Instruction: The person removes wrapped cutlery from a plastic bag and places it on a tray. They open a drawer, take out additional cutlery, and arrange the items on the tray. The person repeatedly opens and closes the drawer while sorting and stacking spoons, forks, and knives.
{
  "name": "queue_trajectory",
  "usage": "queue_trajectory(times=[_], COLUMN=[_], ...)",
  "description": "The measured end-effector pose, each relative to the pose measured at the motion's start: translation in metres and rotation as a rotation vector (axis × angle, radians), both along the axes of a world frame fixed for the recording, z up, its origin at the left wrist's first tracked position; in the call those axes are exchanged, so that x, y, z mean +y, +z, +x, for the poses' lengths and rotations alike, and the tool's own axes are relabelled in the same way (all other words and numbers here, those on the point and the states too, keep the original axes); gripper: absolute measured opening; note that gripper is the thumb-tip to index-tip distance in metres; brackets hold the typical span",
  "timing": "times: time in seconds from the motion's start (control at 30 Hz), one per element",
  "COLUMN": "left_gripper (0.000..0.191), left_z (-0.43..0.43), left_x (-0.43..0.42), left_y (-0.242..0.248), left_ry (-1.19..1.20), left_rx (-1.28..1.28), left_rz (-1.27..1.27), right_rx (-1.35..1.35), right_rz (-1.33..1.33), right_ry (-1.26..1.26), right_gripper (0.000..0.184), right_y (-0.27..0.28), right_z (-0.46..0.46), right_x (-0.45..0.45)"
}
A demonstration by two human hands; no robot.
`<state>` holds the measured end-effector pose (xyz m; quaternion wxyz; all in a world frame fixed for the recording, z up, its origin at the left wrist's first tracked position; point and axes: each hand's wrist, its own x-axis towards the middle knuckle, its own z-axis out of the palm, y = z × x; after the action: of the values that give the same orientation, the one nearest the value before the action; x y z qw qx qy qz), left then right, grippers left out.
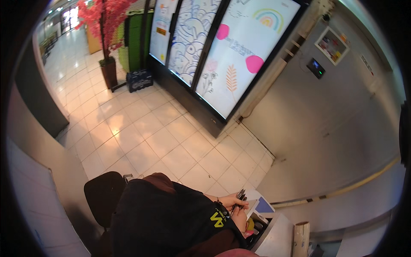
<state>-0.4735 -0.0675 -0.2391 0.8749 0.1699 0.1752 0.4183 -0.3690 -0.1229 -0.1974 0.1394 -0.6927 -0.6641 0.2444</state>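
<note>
My left hand (233,199), with a dark band at the wrist, holds a small bundle of dark, slim pen-like items (240,194) with some shiny tips. My right hand (239,217) is close below it, its fingers near the lower ends of the bundle; whether it grips them cannot be told. Both hands are above an open drawer or compartment (264,228) that holds dark items. A yellow and pink object (249,225) shows beside my right hand. A white and blue flat item (265,205) lies just beyond the hands.
A grey-white counter panel (276,233) adjoins the drawer, with a pale cylinder (301,239) beside it. A black chair (104,198) stands behind my body. Farther off are a grey wall (324,128), lit display panels (236,61), a dark crate (140,81) and a potted pink-blossom tree (108,72) on tiled floor.
</note>
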Motion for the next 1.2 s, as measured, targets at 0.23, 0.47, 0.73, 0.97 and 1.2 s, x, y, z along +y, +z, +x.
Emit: queue_trajectory(times=[0.23,0.47,0.73,0.97,1.2], left_gripper=[0.024,0.02,0.033,0.03,0.026], left_z=[-0.05,-0.066,-0.051,0.024,0.103], left_x=[0.011,0.057,0.077,0.057,0.022], left_y=[-0.004,0.006,0.072,0.095,0.083], left_ry=[0.162,0.47,0.221,0.08,-0.333], left_rx=[0.142,-0.051,-0.001,0.118,0.016], left_rz=[-0.008,-0.107,0.099,0.302,0.197], right_rx=[-0.082,-0.169,0.283,0.398,0.201], right_rz=[-0.026,0.19,0.138,0.211,0.46], right_ry=[0.159,0.271,-0.047,-0.35,-0.795], right_gripper=[0.042,0.043,0.032,0.024,0.021], right_y=[0.008,0.01,0.047,0.047,0.05], right_z=[-0.056,-0.039,-0.029,-0.006,0.004], right_x=[0.026,0.026,0.01,-0.039,-0.096])
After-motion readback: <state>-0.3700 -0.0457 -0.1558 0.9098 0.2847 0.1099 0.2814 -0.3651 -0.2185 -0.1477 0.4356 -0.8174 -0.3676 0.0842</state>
